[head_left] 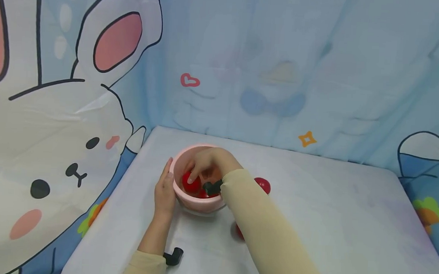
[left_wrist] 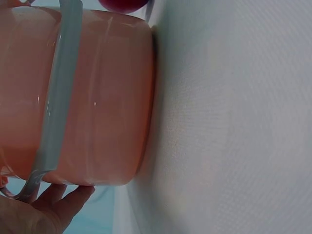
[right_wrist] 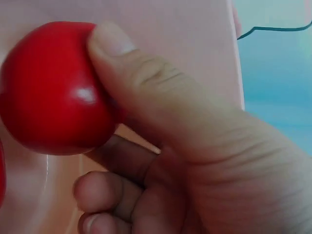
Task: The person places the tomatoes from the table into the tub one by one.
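Observation:
A pink bucket (head_left: pixel 197 203) with a grey handle (left_wrist: pixel 62 97) stands upright on the white table toward its left side. My right hand (head_left: pixel 207 161) reaches down inside it and pinches a glossy red ball (right_wrist: pixel 53 92) between thumb and fingers. The ball is seen inside the bucket's rim in the head view. Below it, a second red ball (head_left: pixel 203 194) lies in the bucket, partly hidden. My left hand (head_left: pixel 165 194) rests along the bucket's left side, its fingers extended against the wall.
One red ball (head_left: pixel 263 185) lies on the table right of the bucket, partly behind my right sleeve. Another red ball (head_left: pixel 239 231) peeks out nearer, mostly hidden by that sleeve. A printed blue curtain (head_left: pixel 224 42) hangs behind the table (head_left: pixel 330 217) and along its left.

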Demonstrator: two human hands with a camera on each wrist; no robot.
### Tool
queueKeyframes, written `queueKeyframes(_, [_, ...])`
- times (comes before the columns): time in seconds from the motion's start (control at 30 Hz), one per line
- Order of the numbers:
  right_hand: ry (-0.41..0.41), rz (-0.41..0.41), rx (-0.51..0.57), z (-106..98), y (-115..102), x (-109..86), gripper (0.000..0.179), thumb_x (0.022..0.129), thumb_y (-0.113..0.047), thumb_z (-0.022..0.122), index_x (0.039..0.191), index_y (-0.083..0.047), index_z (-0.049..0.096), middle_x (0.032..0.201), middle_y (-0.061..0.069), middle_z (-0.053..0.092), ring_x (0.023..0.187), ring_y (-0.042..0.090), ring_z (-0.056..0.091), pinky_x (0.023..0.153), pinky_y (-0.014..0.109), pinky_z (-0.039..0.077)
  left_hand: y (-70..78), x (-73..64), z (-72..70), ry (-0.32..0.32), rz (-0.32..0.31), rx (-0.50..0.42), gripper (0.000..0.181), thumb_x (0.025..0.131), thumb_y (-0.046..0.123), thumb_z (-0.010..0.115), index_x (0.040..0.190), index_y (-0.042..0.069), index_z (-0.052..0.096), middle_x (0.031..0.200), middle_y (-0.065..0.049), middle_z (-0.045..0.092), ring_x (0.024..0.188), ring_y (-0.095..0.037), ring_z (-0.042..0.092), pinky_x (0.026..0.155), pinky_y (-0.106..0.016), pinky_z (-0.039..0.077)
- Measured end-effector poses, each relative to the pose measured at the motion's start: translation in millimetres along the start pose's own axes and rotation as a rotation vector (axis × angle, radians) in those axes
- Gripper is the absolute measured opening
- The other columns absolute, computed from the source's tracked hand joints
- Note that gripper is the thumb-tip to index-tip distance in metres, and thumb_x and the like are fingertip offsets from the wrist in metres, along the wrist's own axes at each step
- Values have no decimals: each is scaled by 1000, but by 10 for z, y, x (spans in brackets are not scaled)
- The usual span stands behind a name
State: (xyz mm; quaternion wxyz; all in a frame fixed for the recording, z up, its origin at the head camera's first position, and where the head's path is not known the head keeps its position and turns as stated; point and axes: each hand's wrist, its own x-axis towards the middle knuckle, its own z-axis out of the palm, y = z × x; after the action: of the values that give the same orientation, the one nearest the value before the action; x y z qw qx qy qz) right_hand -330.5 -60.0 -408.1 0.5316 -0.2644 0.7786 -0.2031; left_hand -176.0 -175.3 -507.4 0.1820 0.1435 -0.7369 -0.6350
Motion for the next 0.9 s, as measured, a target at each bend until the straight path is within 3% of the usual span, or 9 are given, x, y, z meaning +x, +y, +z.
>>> queueKeyframes(0.1, [-3,-10,-51,7,32,16,37,84,-28,77,119,-21,67,81,4,58,63,17,47,60,25,45,13,-4,7,0,5,2,48,101,55,38,148,51,35,153,28,35,148,-8,31,115,-47,38])
queueKeyframes(0.27, [26,27,-38,44,27,3,36,82,-29,80,116,-24,70,93,5,61,76,19,50,64,27,46,14,2,19,-3,9,3,48,101,56,36,148,51,35,153,28,35,148,-8,30,116,-48,37])
queueKeyframes(0.5, [-1,30,-115,82,36,11,35,85,-32,77,118,-27,69,108,8,64,95,25,54,74,33,52,-5,-11,43,-3,6,-3,46,101,54,36,147,52,36,154,26,36,149,-10,31,116,-48,36])
queueKeyframes(0.6, [2,40,-80,87,47,10,33,85,-30,76,118,-27,70,112,8,63,98,27,54,75,34,53,1,-19,49,-1,5,4,45,101,55,36,146,54,36,154,25,36,148,-10,31,116,-48,37])
queueKeyframes(0.73, [34,82,145,98,49,-11,31,84,-21,77,115,-22,74,112,6,61,96,26,51,72,32,50,6,-23,43,5,4,19,46,101,55,36,147,52,35,155,24,36,149,-11,30,115,-49,37])
queueKeyframes(0.77, [42,68,155,96,46,-19,31,85,-19,77,115,-22,74,110,6,61,92,25,50,70,30,49,6,-20,40,7,3,23,47,101,54,36,148,50,35,155,24,35,149,-11,30,115,-49,37])
queueKeyframes(0.83, [44,21,106,80,38,-39,31,87,-19,74,118,-22,73,107,4,62,86,22,49,68,28,47,6,-17,30,13,-4,28,47,101,53,37,148,50,35,155,24,35,149,-11,30,115,-50,38])
queueKeyframes(0.9, [48,-47,-40,53,25,-77,33,90,-23,71,123,-24,70,105,1,62,81,21,49,67,27,47,4,-16,18,17,-12,32,46,101,53,36,148,52,34,155,25,35,149,-10,30,115,-49,38])
